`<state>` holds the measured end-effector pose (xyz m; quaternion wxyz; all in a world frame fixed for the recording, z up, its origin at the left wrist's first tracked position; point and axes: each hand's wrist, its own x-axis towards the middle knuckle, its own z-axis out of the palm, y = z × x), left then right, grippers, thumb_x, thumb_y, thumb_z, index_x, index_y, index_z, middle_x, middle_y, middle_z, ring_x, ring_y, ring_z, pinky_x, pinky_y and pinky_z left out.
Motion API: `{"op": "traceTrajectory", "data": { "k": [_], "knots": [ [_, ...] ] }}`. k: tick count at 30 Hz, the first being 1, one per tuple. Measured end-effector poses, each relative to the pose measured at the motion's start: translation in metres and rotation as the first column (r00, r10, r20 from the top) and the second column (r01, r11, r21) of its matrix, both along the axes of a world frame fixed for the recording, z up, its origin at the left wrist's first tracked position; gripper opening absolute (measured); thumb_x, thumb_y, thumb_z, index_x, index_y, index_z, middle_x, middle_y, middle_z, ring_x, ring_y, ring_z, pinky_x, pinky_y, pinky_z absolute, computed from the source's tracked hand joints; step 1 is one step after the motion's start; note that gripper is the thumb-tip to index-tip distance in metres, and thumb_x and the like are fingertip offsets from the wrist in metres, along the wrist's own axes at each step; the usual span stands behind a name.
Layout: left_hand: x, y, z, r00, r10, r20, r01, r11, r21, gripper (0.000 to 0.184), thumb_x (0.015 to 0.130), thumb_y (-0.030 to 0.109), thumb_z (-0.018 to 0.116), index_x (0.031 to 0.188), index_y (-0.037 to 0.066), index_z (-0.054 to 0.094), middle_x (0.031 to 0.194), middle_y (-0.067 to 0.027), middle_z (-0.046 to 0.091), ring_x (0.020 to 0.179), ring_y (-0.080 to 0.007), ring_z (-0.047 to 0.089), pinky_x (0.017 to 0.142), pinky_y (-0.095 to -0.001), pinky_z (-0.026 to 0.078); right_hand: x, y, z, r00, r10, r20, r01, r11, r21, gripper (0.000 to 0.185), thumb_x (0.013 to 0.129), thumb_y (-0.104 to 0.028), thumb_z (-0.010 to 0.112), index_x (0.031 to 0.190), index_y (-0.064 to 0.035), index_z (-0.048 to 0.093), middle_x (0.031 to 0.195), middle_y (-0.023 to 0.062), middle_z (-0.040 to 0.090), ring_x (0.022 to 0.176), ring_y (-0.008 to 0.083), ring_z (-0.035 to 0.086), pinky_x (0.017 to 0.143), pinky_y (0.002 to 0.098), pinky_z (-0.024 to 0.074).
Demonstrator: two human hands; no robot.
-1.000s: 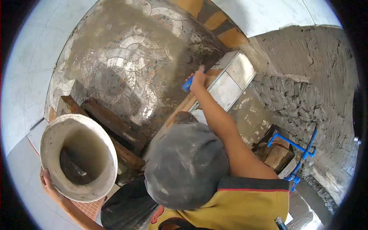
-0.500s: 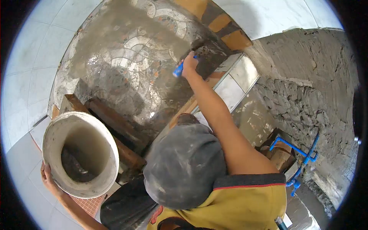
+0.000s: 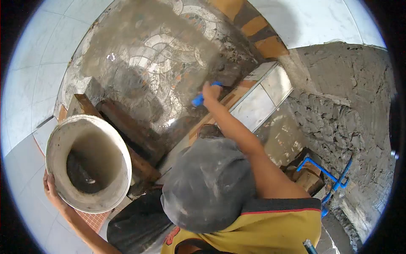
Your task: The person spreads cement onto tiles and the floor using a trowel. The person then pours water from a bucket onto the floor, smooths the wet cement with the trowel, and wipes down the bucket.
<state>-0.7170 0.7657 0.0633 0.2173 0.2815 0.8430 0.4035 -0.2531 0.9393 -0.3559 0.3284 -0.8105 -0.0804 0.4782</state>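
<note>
My left hand grips the outer left rim of a large whitish bucket, which is tilted and has greyish liquid and a dark object inside. My right hand is wrapped round the blue handle of a tool, whose working end is hard to make out against the wet cement. The handle shows on both sides of the hand. Beneath the tool lies a wet, mud-smeared patterned floor. Just right of this hand runs a wooden strip beside a ledge of white tiles.
Below centre, a grey cap and yellow shirt block the view. Wooden beams lie beside the bucket. Blue pipes stand at the lower right, near rough wet cement. Pale tiles border the left.
My right hand has moved with the blue-handled tool, first away towards the upper left, then back down towards the wooden strip. My left hand stays on the bucket. The view has shifted slightly.
</note>
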Motion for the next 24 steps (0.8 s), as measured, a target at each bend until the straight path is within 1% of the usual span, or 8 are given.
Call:
{"op": "traceTrajectory", "data": {
  "k": [2,5,9,13,15,18,21,24],
  "knots": [
    [0.002,0.001,0.001,1.0,0.023,0.01,-0.023,1.0,0.011,0.045,0.091,0.027,0.061,0.123,-0.004,0.057,0.107,-0.0112,0.065,0.094,-0.0171,0.062,0.085,-0.0294,0.049,-0.014,0.012,0.001,0.952,0.27,0.146,-0.251,0.958,-0.137,0.05,0.088,-0.038,0.061,0.102,0.0086,0.048,0.084,0.0226,0.067,0.059,0.033,0.068,0.062,0.0398,0.0584],
    [-0.011,-0.006,0.0,0.999,0.002,0.054,-0.003,1.0,0.016,0.045,0.09,0.027,0.062,0.122,-0.005,0.057,0.107,-0.012,0.065,0.095,-0.0173,0.061,0.086,-0.0293,0.048,-0.004,0.023,0.012,0.968,0.209,0.138,-0.197,0.976,-0.093,0.048,0.088,-0.034,0.059,0.103,0.0096,0.047,0.079,0.0219,0.067,0.056,0.032,0.067,0.066,0.0409,0.0578],
    [0.007,0.001,0.004,0.999,0.031,0.009,-0.031,0.999,0.027,0.046,0.088,0.028,0.063,0.121,-0.005,0.058,0.106,-0.0123,0.065,0.093,-0.0173,0.061,0.084,-0.0293,0.049,0.05,0.046,-0.019,0.986,-0.162,0.032,0.161,0.987,0.007,0.041,0.082,-0.021,0.057,0.11,0.0089,0.049,0.098,0.0274,0.065,0.087,0.036,0.068,0.075,0.0448,0.0557],
    [0.013,0.006,0.005,0.998,0.032,-0.05,-0.031,0.999,0.008,0.049,0.086,0.031,0.065,0.119,-0.005,0.058,0.104,-0.0129,0.065,0.091,-0.0177,0.061,0.083,-0.0298,0.049,0.028,0.074,-0.021,0.871,0.252,0.421,-0.248,0.967,-0.065,0.048,0.081,-0.021,0.06,0.113,0.0125,0.046,0.106,0.0307,0.062,0.099,0.0382,0.064,0.082,0.0459,0.0535],
    [0.019,0.011,0.008,0.999,0.014,-0.032,-0.015,1.0,-0.005,0.049,0.087,0.031,0.065,0.119,-0.005,0.058,0.104,-0.013,0.065,0.091,-0.0176,0.061,0.083,-0.0298,0.049,0.002,0.08,0.005,0.729,0.529,0.435,-0.494,0.846,-0.201,0.053,0.081,-0.022,0.061,0.114,0.0162,0.042,0.107,0.0327,0.061,0.099,0.0392,0.064,0.084,0.0458,0.0526],
    [0.014,0.008,0.003,0.996,-0.016,-0.093,0.017,1.0,0.005,0.047,0.087,0.031,0.065,0.117,-0.004,0.059,0.104,-0.0122,0.065,0.091,-0.0171,0.061,0.083,-0.0292,0.049,0.0,0.08,0.001,0.886,0.329,0.327,-0.346,0.938,-0.006,0.057,0.084,-0.024,0.06,0.117,0.0168,0.037,0.109,0.0335,0.058,0.095,0.0407,0.064,0.083,0.0465,0.0527],
    [0.005,0.003,0.001,1.0,0.016,-0.026,-0.016,1.0,0.004,0.045,0.088,0.029,0.064,0.117,-0.004,0.059,0.104,-0.012,0.065,0.09,-0.0169,0.062,0.082,-0.0284,0.049,0.013,0.089,0.004,0.926,-0.265,0.268,0.224,0.959,0.176,0.053,0.087,-0.024,0.057,0.119,0.0133,0.037,0.11,0.0314,0.057,0.094,0.0415,0.063,0.082,0.0476,0.0526],
    [-0.003,0.0,-0.001,1.0,-0.017,-0.009,0.018,1.0,0.017,0.044,0.09,0.029,0.062,0.118,-0.005,0.059,0.106,-0.0112,0.065,0.092,-0.0172,0.061,0.083,-0.0302,0.049,0.02,0.131,0.01,0.868,-0.462,-0.183,0.492,0.849,0.192,0.048,0.089,-0.021,0.055,0.116,0.0128,0.036,0.109,0.029,0.057,0.101,0.0388,0.061,0.084,0.0478,0.0519]
  ]
}}
